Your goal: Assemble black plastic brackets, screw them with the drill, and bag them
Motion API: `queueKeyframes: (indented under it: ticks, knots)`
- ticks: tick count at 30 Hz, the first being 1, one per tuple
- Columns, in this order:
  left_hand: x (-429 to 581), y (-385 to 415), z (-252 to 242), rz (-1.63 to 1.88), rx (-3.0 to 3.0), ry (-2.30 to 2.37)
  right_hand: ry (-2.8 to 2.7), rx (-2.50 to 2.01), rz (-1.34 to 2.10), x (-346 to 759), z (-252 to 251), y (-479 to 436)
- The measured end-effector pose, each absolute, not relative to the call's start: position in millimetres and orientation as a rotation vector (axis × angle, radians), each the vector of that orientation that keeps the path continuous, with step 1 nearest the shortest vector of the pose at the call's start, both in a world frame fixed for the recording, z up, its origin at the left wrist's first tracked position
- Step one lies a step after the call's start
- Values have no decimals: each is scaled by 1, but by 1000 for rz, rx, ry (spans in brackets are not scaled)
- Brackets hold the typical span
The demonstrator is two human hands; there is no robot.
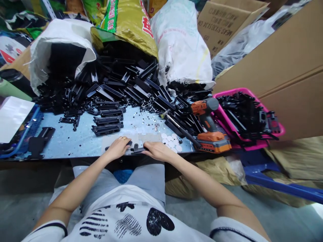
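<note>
At the table's front edge my left hand (118, 148) is closed over a small black plastic part (129, 143), most of it covered by the fingers. Just to its right, my right hand (156, 151) pinches the end of a second black plastic part (137, 149), which has a short upright tab. Both hands rest over a pale flat board (148, 137). Round white discs (173, 141) lie beside my right hand. Beyond my left hand is a row of long black plastic pieces (108, 120), stacked side by side.
An orange cordless drill (207, 124) stands at right, with a hammer (180, 127) beside it. A pink basket (281, 129) holds black parts. Open sacks (176, 43) spill black pieces and small screws (150, 106) across the blue tabletop (68, 141). A blue basket (37, 122) stands left.
</note>
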State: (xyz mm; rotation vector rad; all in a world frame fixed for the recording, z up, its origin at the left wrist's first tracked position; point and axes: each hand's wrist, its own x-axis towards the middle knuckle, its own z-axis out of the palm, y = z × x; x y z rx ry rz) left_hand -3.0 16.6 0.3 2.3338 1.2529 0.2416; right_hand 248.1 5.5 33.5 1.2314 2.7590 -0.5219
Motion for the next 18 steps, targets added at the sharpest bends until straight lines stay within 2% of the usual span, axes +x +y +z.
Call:
queueKeyframes:
  ticks: [7, 13, 18]
  knots:
    - [4, 9, 15, 125, 2396, 1283, 2762, 1143, -438, 225, 19, 2]
    - [-3, 2, 15, 162, 2348, 1372, 2802, 1217, -208, 216, 32, -4]
    - [-6, 5, 18, 154, 2297, 1334, 2815, 1091, -256, 212, 43, -3]
